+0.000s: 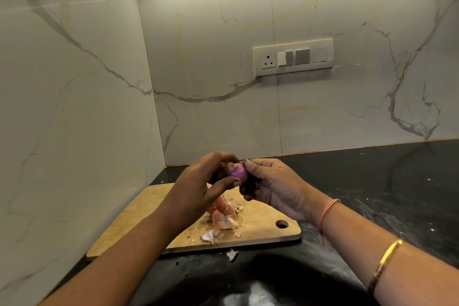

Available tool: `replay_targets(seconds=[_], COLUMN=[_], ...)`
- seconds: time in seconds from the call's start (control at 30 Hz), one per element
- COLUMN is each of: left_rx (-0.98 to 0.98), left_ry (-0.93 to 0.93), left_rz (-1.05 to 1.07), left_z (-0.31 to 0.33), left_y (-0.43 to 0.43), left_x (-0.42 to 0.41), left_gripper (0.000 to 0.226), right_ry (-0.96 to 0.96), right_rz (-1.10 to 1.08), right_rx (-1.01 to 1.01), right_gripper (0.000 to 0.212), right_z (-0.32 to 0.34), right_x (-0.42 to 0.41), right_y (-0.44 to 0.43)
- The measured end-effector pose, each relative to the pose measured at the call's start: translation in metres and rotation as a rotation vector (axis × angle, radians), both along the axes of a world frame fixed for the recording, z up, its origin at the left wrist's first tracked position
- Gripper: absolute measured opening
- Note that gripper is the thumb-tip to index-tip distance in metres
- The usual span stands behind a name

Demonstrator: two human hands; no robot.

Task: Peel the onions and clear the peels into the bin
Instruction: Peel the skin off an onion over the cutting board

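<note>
Purple onion [238, 173] held above wooden board [260, 218] | left hand [198, 181] and right hand [270, 182] both pinch it | step: peeling, nearly bare | next: strip last skin, gather peels [223, 218] for bin, not in view

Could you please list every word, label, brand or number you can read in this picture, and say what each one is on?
None: no readable text anywhere.
The switch panel on the wall shows a socket and blank switches, no lettering.
The cutting board, onion and gold bangle carry no marks I can read.
</note>
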State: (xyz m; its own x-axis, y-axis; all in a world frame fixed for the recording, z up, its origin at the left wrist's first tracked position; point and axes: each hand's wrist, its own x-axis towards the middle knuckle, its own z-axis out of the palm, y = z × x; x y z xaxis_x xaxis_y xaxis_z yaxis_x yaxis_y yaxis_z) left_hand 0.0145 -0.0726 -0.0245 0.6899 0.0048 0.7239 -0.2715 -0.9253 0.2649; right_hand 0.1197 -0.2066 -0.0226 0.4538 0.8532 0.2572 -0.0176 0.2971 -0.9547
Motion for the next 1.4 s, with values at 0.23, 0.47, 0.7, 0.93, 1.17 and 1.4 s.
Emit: replay_targets(seconds=[0.23, 0.47, 0.7, 0.93, 1.17, 1.4], left_rx=[0.022, 0.101, 0.114, -0.282, -0.489, -0.521], left_ry=[-0.029, -0.023, -0.008, -0.058, -0.064, -0.010], left_rz=[0.049, 0.077, 0.090, 0.018, -0.003, 0.017], left_z=[-0.002, -0.002, -0.001, 0.000, -0.004, -0.005], left_y=[0.003, 0.009, 0.009, 0.007, 0.003, -0.001], left_x=[0.003, 0.001, 0.002, 0.002, 0.009, 0.010], left_gripper=[0.031, 0.030, 0.022, 0.016, 0.006, 0.011], right_ry=[-0.003, -0.008, -0.033, -0.067, -0.187, -0.237], right_rz=[-0.001, 0.019, 0.012, -0.019, -0.101, -0.154], right_rx=[0.015, 0.061, 0.029, 0.077, 0.053, 0.027], right_gripper=[0.024, 0.021, 0.022, 0.020, 0.030, 0.037], right_z=[-0.001, 0.000, -0.002, -0.002, -0.006, -0.006], right_x=[0.002, 0.004, 0.002, 0.004, 0.005, 0.005], right_y=[0.001, 0.001, 0.001, 0.004, 0.005, 0.005])
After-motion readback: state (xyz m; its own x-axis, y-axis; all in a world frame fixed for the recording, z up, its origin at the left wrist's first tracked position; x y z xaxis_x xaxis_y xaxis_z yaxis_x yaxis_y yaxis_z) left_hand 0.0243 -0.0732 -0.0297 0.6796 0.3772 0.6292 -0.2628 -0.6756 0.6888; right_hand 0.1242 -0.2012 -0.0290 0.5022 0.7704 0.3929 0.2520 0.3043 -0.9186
